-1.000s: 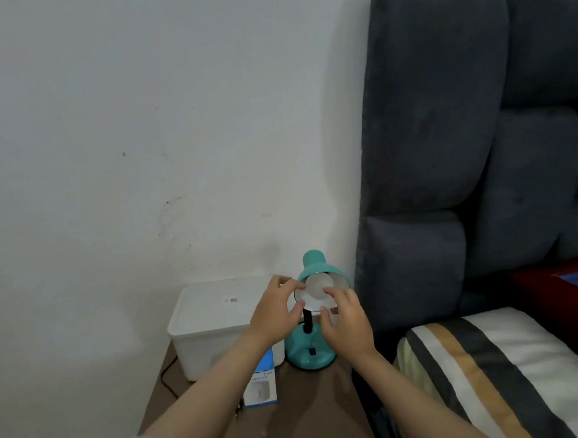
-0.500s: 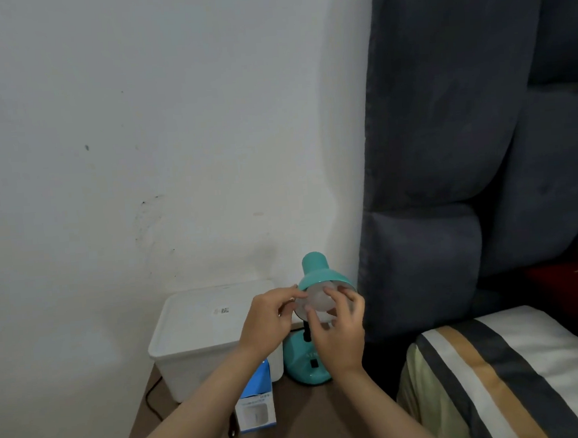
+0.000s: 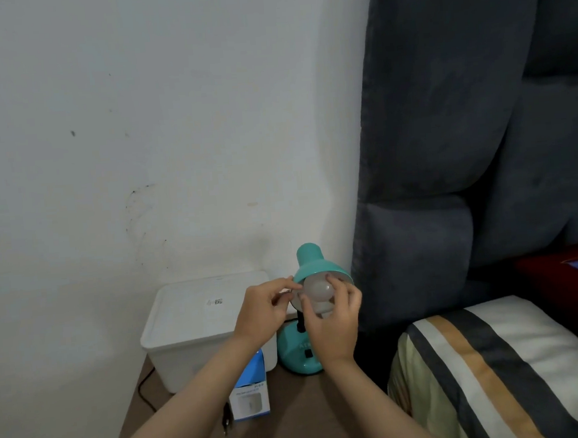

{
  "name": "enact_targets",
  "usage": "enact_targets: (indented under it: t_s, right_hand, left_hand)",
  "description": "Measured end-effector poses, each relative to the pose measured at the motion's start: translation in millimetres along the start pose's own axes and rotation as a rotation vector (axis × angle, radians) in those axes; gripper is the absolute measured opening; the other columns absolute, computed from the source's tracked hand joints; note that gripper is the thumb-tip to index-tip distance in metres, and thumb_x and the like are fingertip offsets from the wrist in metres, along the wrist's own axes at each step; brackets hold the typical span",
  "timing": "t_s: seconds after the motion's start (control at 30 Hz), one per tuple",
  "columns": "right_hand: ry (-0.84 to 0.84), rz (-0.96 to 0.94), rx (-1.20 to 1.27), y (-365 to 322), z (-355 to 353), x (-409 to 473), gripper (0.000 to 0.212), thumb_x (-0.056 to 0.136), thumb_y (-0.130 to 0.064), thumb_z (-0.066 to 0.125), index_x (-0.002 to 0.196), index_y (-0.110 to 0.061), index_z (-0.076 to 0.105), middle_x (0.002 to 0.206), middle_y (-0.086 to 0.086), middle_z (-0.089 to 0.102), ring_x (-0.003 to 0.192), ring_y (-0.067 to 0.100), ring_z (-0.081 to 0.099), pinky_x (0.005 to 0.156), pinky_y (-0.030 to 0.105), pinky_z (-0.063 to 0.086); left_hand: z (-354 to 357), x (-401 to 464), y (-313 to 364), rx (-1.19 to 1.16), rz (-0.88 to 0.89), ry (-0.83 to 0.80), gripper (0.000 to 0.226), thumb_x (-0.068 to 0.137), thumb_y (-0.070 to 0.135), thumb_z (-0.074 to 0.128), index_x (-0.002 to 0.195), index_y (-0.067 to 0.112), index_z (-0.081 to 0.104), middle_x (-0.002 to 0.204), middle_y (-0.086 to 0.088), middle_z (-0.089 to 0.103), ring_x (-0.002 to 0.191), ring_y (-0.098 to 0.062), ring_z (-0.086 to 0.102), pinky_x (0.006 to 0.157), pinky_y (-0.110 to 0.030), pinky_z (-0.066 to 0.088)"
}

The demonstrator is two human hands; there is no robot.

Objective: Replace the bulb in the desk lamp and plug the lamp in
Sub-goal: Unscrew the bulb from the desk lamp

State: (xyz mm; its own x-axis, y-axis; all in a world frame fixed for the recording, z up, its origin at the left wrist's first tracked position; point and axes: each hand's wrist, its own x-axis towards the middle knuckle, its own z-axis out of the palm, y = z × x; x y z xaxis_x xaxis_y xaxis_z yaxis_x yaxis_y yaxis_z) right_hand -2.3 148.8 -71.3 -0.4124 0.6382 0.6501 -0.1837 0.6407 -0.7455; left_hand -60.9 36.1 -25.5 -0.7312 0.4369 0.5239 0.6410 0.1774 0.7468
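Right hand (image 3: 333, 328) fingers clamp the bulb (image 3: 317, 290) in the lamp (image 3: 313, 268); left hand (image 3: 262, 314) pinches the shade rim. Plug (image 3: 226, 420) lies unplugged, lower centre.

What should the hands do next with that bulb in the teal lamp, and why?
Probably keep twisting the bulb with the right hand, whose fingers wrap it inside the teal shade. The left hand pinches the shade's rim to steady it. The plug lies loose on the table, so plugging in comes later.
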Motion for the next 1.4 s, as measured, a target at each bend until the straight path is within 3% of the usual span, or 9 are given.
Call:
enact_targets:
  t_s: [0.3, 0.5, 0.67, 0.77, 0.9, 1.07, 1.2, 1.3, 1.4]
  right_hand:
    - [-0.082, -0.152, -0.111, 5, -9, 4, 0.03, 0.072, -0.002, 0.074, 0.096, -0.017, 0.063, 0.123, 0.011, 0.054, 0.109, 0.023, 0.056, 0.077, 0.023, 0.05]
    - [-0.022, 0.078, 0.056, 1, -6, 0, 0.049, 0.076, -0.022, 0.077, 0.121, -0.012, 0.057, 0.121, 0.007, 0.048, 0.106, 0.02, 0.055, 0.086, 0.032, 0.053]
    - [-0.097, -0.035, -0.039, -2, -6, 3, 0.037, 0.077, -0.003, 0.07, 0.112, -0.014, 0.064, 0.127, 0.01, 0.05, 0.114, 0.024, 0.053, 0.09, 0.039, 0.054]
    - [-0.096, -0.09, -0.047, 2, -7, 1, 0.036, 0.075, 0.001, 0.069, 0.106, -0.019, 0.066, 0.13, 0.009, 0.049, 0.117, 0.022, 0.051, 0.089, 0.034, 0.053]
    - [-0.016, 0.05, 0.063, 2, -5, -4, 0.047, 0.075, -0.016, 0.077, 0.119, -0.016, 0.059, 0.127, 0.008, 0.042, 0.112, 0.009, 0.046, 0.087, 0.022, 0.047]
    - [-0.041, 0.093, 0.079, -3, -1, 0, 0.043, 0.08, -0.016, 0.073, 0.12, -0.014, 0.059, 0.122, 0.008, 0.049, 0.107, 0.023, 0.056, 0.085, 0.04, 0.056]
    - [-0.09, -0.049, 0.035, -1, -5, -2, 0.034, 0.077, 0.004, 0.068, 0.105, -0.016, 0.068, 0.131, 0.008, 0.043, 0.124, 0.019, 0.044, 0.1, 0.035, 0.048]
    - [-0.071, -0.02, 0.083, 2, -6, -6, 0.039, 0.075, -0.004, 0.074, 0.11, -0.017, 0.064, 0.13, 0.008, 0.041, 0.122, 0.016, 0.044, 0.1, 0.017, 0.042]
    - [-0.024, 0.115, 0.142, -3, -4, -6, 0.051, 0.079, -0.02, 0.074, 0.125, -0.015, 0.053, 0.122, 0.006, 0.049, 0.106, 0.017, 0.057, 0.086, 0.021, 0.051]
  left_hand:
    - [-1, 0, 0, 0.007, -0.034, -0.003, 0.027, 0.082, -0.005, 0.061, 0.085, 0.02, 0.072, 0.108, -0.007, 0.07, 0.091, -0.004, 0.067, 0.079, -0.011, 0.05]
    - [1, 0, -1, 0.021, -0.032, 0.014, 0.025, 0.082, -0.004, 0.061, 0.086, 0.018, 0.072, 0.108, -0.007, 0.07, 0.091, -0.001, 0.066, 0.081, -0.013, 0.051]
    - [0, -1, 0, 0.02, -0.046, 0.023, 0.027, 0.082, -0.004, 0.061, 0.084, 0.021, 0.072, 0.108, -0.006, 0.07, 0.088, 0.002, 0.066, 0.079, -0.013, 0.051]
    - [0, -2, 0, 0.032, -0.043, 0.015, 0.026, 0.082, -0.004, 0.06, 0.085, 0.019, 0.072, 0.109, -0.007, 0.07, 0.089, 0.002, 0.065, 0.077, -0.009, 0.049]
    - [1, -3, -1, 0.021, -0.052, 0.027, 0.024, 0.083, -0.001, 0.061, 0.085, 0.02, 0.072, 0.11, -0.006, 0.07, 0.087, -0.002, 0.068, 0.075, -0.011, 0.05]
    - [1, -4, -1, 0.023, -0.042, 0.035, 0.024, 0.083, -0.002, 0.06, 0.087, 0.018, 0.072, 0.109, -0.005, 0.07, 0.089, -0.002, 0.067, 0.078, -0.017, 0.054]
    - [1, -3, -1, 0.024, -0.051, 0.029, 0.024, 0.083, -0.002, 0.06, 0.086, 0.019, 0.072, 0.106, -0.004, 0.071, 0.09, -0.005, 0.068, 0.077, -0.015, 0.053]
    - [2, -3, 0, 0.017, -0.055, 0.031, 0.023, 0.083, -0.002, 0.061, 0.086, 0.018, 0.072, 0.102, -0.001, 0.071, 0.09, -0.008, 0.069, 0.076, -0.015, 0.053]
    - [3, -4, 2, 0.025, -0.057, 0.024, 0.021, 0.083, 0.0, 0.061, 0.087, 0.017, 0.072, 0.102, 0.0, 0.07, 0.083, -0.013, 0.07, 0.074, -0.022, 0.056]
